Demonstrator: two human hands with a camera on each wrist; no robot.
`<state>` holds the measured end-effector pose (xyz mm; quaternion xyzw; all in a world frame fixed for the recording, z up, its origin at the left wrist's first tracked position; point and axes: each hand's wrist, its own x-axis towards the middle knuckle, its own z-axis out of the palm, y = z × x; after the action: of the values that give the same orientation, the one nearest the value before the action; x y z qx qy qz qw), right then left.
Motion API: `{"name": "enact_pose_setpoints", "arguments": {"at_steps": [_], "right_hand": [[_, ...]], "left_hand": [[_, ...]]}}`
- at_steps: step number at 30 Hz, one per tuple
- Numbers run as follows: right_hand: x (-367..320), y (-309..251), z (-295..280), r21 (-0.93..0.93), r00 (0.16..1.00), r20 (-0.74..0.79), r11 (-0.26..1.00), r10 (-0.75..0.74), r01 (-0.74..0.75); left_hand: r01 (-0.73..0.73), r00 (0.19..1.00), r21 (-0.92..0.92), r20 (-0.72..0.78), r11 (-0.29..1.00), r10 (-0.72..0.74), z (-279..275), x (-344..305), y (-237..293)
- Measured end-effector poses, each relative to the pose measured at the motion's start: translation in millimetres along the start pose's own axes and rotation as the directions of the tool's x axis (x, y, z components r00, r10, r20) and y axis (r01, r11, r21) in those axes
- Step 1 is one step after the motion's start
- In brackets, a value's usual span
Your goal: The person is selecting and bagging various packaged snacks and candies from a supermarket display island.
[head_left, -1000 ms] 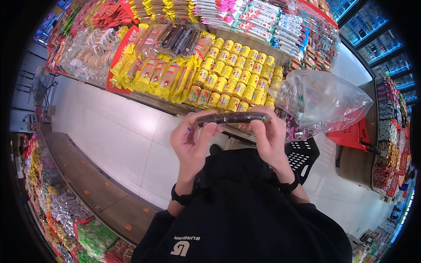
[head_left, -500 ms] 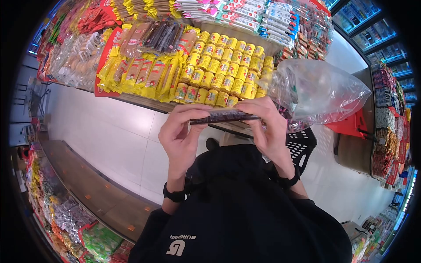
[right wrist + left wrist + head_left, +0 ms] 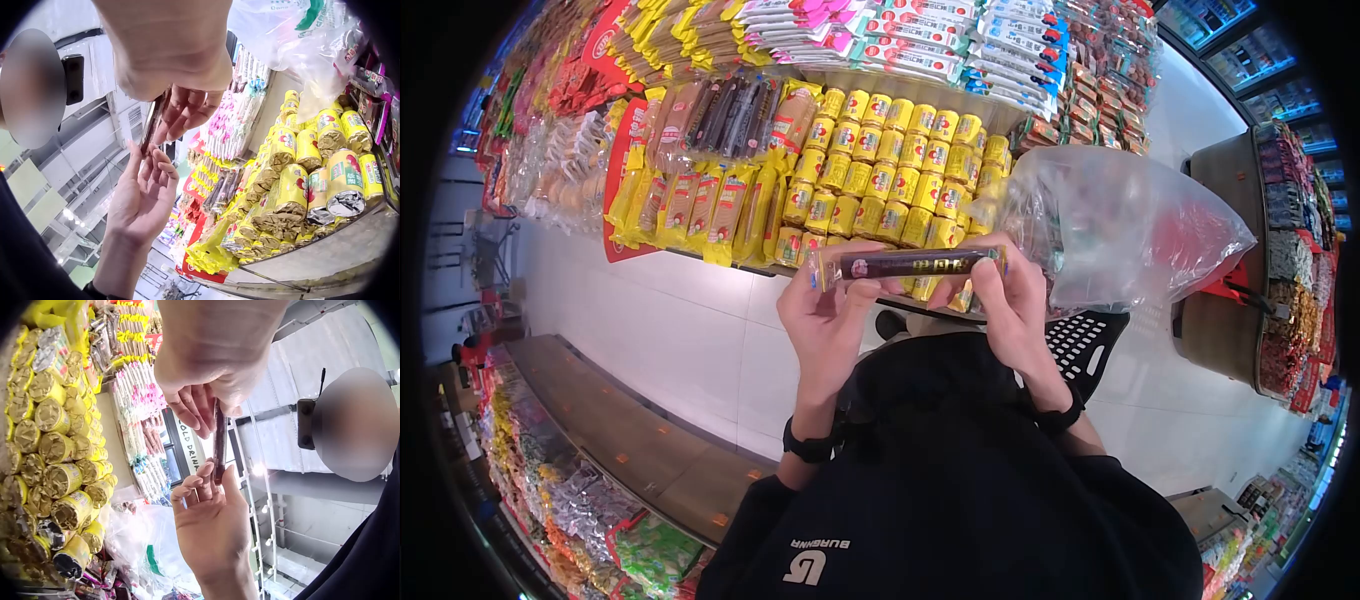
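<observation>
A dark stick-shaped packaged snack [image 3: 915, 264] with yellow lettering on its wrapper lies level between both hands in the head view. The left hand [image 3: 825, 325] pinches its left end with the thumb in front. At the other end, the right hand [image 3: 1012, 315] grips it between thumb and fingers. Edge-on, the same snack [image 3: 219, 440] shows in the left wrist view, the right hand [image 3: 212, 534] below it. In the right wrist view the left hand [image 3: 140, 200] holds the lower end of the snack [image 3: 152, 122].
Rows of yellow rolls [image 3: 880, 180] fill the display beyond the hands, with yellow-wrapped packs [image 3: 700, 210] and dark sticks [image 3: 735, 115] to their left. A clear plastic bag [image 3: 1120, 225] rests at the right, above a black perforated basket [image 3: 1085, 345]. A wooden ledge [image 3: 630, 430] runs at lower left.
The snack has turned in the hands, so its lettered face now shows instead of its dark narrow side. The displayed goods have shifted left in the view.
</observation>
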<state>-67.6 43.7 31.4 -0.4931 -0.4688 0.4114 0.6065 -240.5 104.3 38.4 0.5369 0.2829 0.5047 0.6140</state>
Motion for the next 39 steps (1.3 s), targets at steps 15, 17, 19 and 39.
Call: {"name": "enact_pose_setpoints", "arguments": {"at_steps": [15,17,19,39], "right_hand": [[20,6,-27,0.241,0.979,0.015,0.950,0.203,-0.200],[21,6,-29,0.230,0.979,0.031,0.952,0.200,-0.202],[20,10,-32,0.208,0.979,0.036,0.957,0.199,-0.202],[70,18,48,0.294,0.956,-0.176,0.939,0.236,-0.177]], "left_hand": [[0.107,0.994,0.165,-0.039,0.980,-0.102,26,15,-14],[0.140,0.990,0.124,-0.032,0.982,-0.137,31,14,-15],[0.150,0.989,0.081,-0.021,0.985,-0.149,35,16,-16],[-0.010,0.972,0.446,0.214,0.895,-0.095,-44,56,-1]]}}
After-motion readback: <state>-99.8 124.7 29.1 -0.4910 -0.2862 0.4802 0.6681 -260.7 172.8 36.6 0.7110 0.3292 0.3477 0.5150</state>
